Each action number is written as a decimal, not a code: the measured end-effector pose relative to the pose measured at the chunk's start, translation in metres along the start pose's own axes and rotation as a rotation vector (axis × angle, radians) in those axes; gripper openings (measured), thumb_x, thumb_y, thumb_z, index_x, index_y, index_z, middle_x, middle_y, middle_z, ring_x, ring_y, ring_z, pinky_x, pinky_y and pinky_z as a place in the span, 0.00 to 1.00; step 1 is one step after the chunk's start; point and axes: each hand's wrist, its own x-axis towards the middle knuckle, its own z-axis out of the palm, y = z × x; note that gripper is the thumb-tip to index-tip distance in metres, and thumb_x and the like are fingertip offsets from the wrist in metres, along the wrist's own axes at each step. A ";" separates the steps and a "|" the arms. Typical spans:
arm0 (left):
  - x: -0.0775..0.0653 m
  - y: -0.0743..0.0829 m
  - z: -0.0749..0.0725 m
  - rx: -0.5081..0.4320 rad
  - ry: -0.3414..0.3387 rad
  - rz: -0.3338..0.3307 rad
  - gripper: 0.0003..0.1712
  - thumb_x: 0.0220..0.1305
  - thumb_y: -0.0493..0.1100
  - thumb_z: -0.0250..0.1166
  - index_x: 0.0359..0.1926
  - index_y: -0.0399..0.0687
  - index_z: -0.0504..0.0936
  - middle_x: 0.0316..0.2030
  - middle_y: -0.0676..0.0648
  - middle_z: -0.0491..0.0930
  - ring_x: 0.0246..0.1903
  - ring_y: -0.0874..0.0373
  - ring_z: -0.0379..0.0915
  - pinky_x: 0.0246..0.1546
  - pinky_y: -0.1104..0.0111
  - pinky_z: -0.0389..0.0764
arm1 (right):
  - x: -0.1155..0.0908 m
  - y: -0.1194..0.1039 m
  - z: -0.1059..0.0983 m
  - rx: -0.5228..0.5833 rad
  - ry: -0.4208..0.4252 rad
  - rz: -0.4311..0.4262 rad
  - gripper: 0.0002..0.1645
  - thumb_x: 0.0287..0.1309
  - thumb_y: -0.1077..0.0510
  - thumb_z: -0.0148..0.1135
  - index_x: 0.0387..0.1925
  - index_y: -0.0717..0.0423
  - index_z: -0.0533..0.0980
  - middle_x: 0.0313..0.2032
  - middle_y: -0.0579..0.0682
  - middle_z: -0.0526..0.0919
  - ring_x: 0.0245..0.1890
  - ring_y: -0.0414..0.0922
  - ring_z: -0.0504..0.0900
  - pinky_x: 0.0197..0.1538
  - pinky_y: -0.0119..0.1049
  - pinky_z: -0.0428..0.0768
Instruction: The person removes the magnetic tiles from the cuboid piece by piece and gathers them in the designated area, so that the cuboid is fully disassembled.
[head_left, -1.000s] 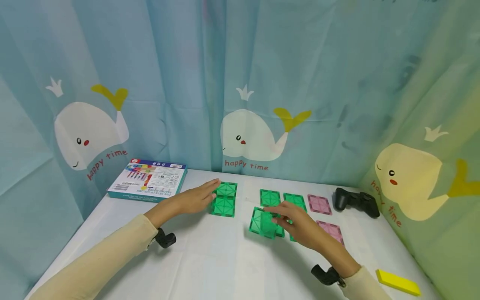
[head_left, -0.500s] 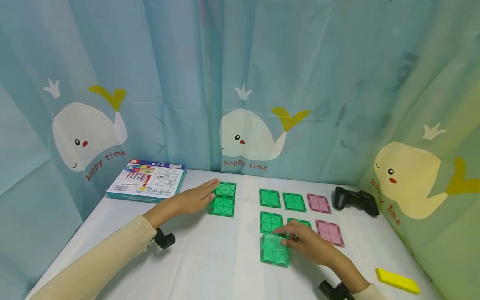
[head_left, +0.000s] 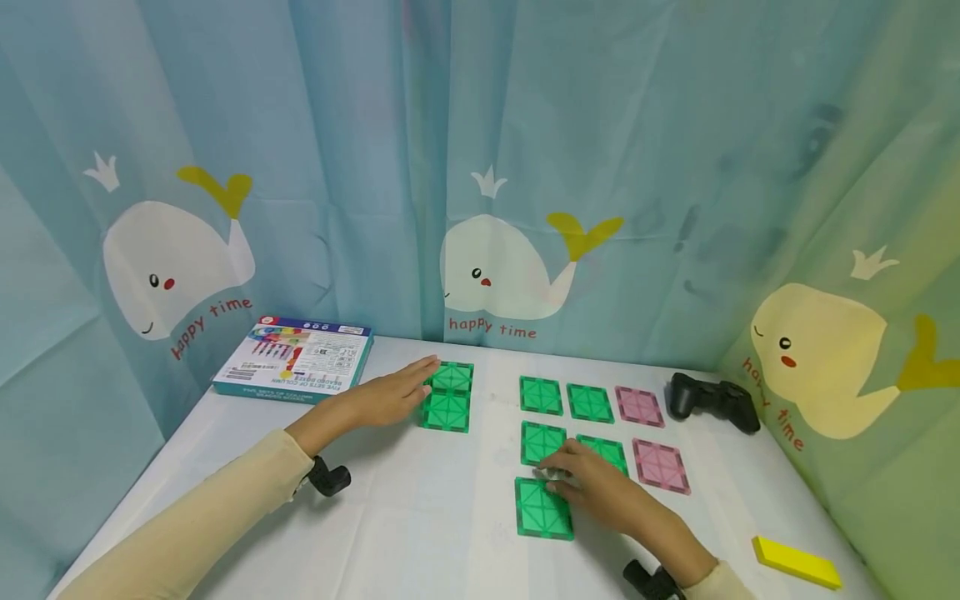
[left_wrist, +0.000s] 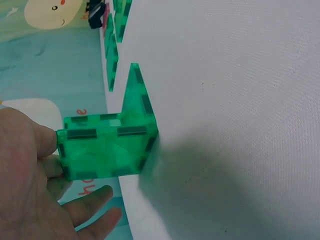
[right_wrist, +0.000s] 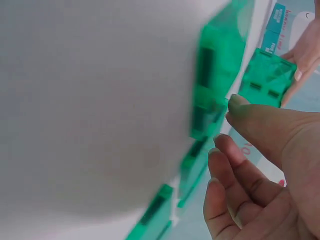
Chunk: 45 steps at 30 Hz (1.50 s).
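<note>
My left hand (head_left: pixel 382 398) grips the left edge of a few joined green magnetic tiles (head_left: pixel 447 412); in the left wrist view its thumb and forefinger meet the edge of an upright tile (left_wrist: pixel 100 155). My right hand (head_left: pixel 600 483) is low over the front of the tile rows, thumb tip at the upper corner of the frontmost green magnetic tile (head_left: pixel 543 510). In the right wrist view a gap shows between thumb and loosely bent fingers. Behind that tile lie more green tiles (head_left: pixel 540 395) and two pink tiles (head_left: pixel 660 465), all flat.
A black game controller (head_left: pixel 712 402) lies beyond the pink tiles at the back right. The flat teal-edged box (head_left: pixel 296 358) sits at the back left. Near the right front is a yellow block (head_left: pixel 797 562). Blue whale-print curtains (head_left: pixel 360 208) hang around the white table (head_left: pixel 420 517).
My right hand has come towards me with a green tile from above the second row; that tile now shows sharply at the front. The left hand has kept its place.
</note>
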 end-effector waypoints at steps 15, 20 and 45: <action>0.001 0.000 0.007 -0.024 0.020 -0.039 0.35 0.88 0.49 0.37 0.86 0.43 0.42 0.85 0.43 0.36 0.84 0.47 0.37 0.82 0.48 0.52 | 0.112 -0.020 -0.007 -0.104 0.173 -0.074 0.33 0.73 0.56 0.67 0.74 0.54 0.70 0.59 0.57 0.78 0.56 0.53 0.82 0.54 0.46 0.86; 0.003 -0.001 0.008 -0.026 0.011 -0.041 0.35 0.88 0.49 0.38 0.86 0.43 0.42 0.85 0.42 0.37 0.84 0.46 0.39 0.81 0.46 0.53 | 0.146 -0.018 -0.002 -0.178 0.206 -0.128 0.33 0.72 0.62 0.67 0.75 0.50 0.71 0.61 0.57 0.79 0.58 0.53 0.81 0.57 0.46 0.86; 0.003 0.004 0.008 0.032 -0.010 -0.062 0.36 0.88 0.54 0.35 0.86 0.49 0.36 0.86 0.46 0.35 0.84 0.51 0.39 0.81 0.49 0.55 | 0.175 -0.006 0.016 -0.252 0.253 -0.215 0.31 0.74 0.64 0.63 0.74 0.48 0.72 0.39 0.48 0.73 0.38 0.43 0.74 0.41 0.33 0.81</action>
